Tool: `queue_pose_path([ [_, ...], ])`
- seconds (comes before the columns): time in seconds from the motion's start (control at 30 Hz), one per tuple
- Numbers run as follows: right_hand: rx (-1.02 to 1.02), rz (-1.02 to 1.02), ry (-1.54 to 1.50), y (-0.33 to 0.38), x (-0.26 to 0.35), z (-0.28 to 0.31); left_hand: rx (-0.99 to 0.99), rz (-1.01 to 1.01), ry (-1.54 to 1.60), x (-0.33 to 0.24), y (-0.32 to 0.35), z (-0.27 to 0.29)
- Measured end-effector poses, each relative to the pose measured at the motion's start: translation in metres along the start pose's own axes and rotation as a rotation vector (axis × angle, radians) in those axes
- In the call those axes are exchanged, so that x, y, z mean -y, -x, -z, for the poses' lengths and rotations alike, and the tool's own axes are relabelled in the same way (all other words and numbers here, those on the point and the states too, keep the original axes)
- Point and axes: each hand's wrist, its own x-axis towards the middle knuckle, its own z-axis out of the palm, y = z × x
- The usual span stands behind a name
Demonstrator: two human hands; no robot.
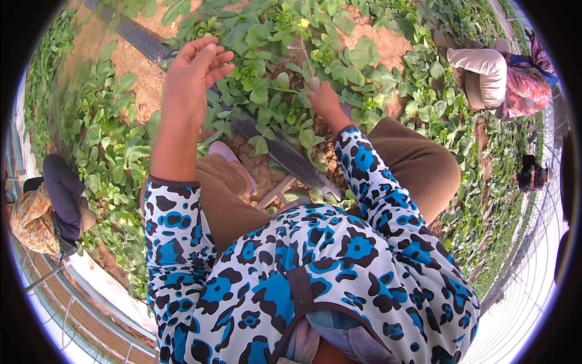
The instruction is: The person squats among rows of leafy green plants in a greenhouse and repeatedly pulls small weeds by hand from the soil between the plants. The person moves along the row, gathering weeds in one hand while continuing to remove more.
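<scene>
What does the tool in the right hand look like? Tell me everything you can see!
The tool has a thin, light shaft that looks like metal, a pale handle and a small greyish blade at the far end. The right hand grips the handle, hiding part of it. The tool points away from the person, leaning slightly left, among green leafy plants. I can't tell whether the blade touches leaves or soil.

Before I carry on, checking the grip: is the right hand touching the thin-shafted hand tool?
Touching. The head view shows the right hand closed around the base of the hand tool, with the shaft projecting beyond it.
</scene>
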Motion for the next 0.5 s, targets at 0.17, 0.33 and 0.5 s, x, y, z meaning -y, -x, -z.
queue_pose_path([
  [0.17,0.319,-0.101,-0.846,0.043,0.119,0.016,-0.048,0.124,-0.028,0.023,-0.002,-0.003],
  [0.33,0.462,0.278,-0.821,0.101,0.195,0.005,-0.124,0.213,-0.053,0.035,-0.006,0.003],
  [0.5,0.645,0.315,-0.944,0.077,0.198,0.019,-0.151,0.130,0.003,0.013,-0.001,0.029],
])
